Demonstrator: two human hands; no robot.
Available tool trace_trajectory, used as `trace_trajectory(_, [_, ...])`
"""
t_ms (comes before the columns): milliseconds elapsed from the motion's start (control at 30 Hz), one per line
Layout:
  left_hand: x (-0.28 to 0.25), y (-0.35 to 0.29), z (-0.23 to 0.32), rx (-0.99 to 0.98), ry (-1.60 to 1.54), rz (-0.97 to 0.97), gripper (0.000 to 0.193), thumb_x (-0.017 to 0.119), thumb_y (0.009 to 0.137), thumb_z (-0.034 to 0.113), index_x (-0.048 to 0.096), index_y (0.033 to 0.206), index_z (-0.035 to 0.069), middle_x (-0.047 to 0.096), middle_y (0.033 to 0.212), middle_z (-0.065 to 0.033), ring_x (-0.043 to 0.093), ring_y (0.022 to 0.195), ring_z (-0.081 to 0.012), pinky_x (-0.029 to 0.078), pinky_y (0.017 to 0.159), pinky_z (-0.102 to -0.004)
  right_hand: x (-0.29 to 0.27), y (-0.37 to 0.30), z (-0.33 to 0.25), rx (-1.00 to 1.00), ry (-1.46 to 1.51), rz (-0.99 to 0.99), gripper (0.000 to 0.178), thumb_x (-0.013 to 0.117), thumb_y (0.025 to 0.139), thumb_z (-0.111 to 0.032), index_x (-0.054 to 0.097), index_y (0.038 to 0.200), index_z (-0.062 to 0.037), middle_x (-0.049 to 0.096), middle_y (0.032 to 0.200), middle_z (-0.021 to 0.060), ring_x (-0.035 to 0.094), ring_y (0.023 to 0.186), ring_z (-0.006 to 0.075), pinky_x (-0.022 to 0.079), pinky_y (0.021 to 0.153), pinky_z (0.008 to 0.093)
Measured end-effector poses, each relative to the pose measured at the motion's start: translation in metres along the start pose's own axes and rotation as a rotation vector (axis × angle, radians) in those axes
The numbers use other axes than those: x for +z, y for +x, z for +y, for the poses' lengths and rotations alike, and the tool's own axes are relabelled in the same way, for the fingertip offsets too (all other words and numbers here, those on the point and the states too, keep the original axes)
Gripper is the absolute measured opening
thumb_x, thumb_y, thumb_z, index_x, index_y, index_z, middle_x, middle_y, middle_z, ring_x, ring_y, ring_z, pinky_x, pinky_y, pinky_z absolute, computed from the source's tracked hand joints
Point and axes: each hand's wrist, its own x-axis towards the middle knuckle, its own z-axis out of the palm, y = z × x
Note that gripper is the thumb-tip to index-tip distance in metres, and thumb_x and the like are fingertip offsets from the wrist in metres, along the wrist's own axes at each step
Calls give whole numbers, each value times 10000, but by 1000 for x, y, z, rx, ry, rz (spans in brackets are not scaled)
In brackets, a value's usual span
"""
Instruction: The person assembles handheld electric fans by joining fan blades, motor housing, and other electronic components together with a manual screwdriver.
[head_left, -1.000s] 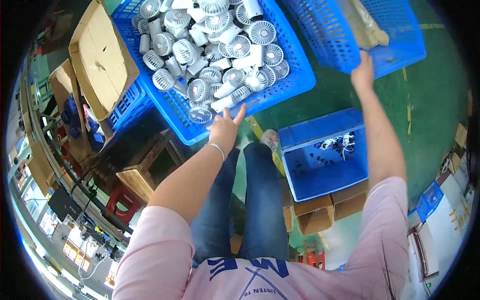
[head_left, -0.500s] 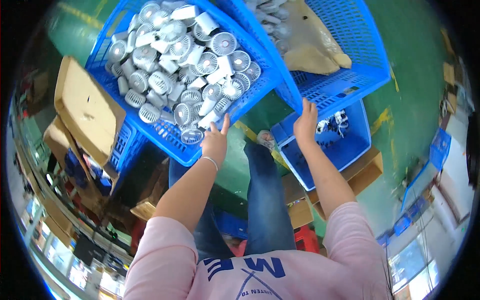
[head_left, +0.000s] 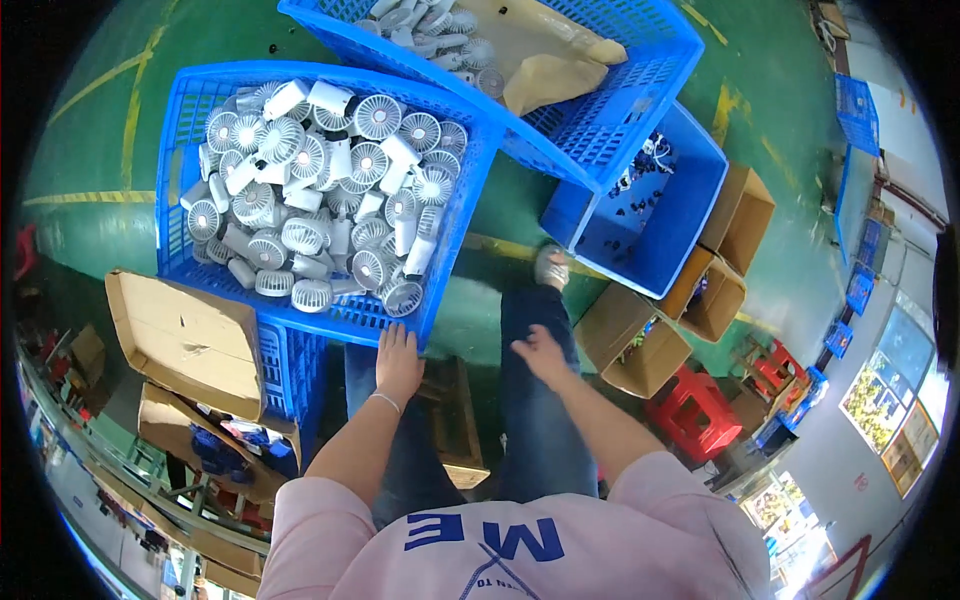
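Observation:
A blue plastic crate [head_left: 460,215] heaped with small white handheld fans [head_left: 302,236] stands in front of me on the left. At its near edge, toward the right corner, my left hand [head_left: 398,365] lies with fingers stretched against the rim. My right hand [head_left: 546,358] hangs over my right thigh, fingers apart and holding nothing. Beyond it, a second blue crate [head_left: 572,170] overlaps the first crate's far right side. This one holds more white fans [head_left: 440,30] and a crumpled tan sheet [head_left: 555,80].
Right of centre, a blue bin [head_left: 690,195] contains small dark pieces. Open cardboard boxes [head_left: 632,340] and a red stool [head_left: 700,410] sit nearer. At left, a cardboard box [head_left: 185,345] adjoins another blue crate [head_left: 290,370] under the fan crate.
My right hand has let go of the second crate and drawn back over my thigh. My left hand has shifted along the fan crate's rim. The view has turned.

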Motion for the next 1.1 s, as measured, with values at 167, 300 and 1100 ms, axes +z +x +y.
trace_trajectory(167, [9, 6, 10, -93, 17, 78, 539, 586, 808, 344, 504, 1204, -13, 498, 1294, -142, 370, 1275, -291, 164, 1079, -516, 49, 29, -124, -405, 207, -20, 918, 725, 718, -450, 288, 1352, 51, 372, 1356, 252, 386, 1255, 341, 332, 1024, 401])
trace_trajectory(300, [25, 19, 20, -161, -6, 50, 470, 533, 841, 325, 534, 1177, -3, 547, 1241, -139, 422, 1239, -278, 180, 1076, -503, 20, 111, -218, -283, 200, 73, 611, 715, 681, -217, 414, 1158, 17, 595, 1051, 250, 605, 959, 363, 483, 829, 419])
trace_trajectory(1100, [53, -13, 48, 130, -28, 74, 440, 590, 827, 327, 530, 1112, -3, 565, 1163, -143, 491, 1146, -274, 321, 994, -436, -6, 73, -141, -322, 515, 24, 512, 626, 810, -162, 414, 1241, 15, 631, 1013, 146, 628, 870, 210, 486, 752, 325])
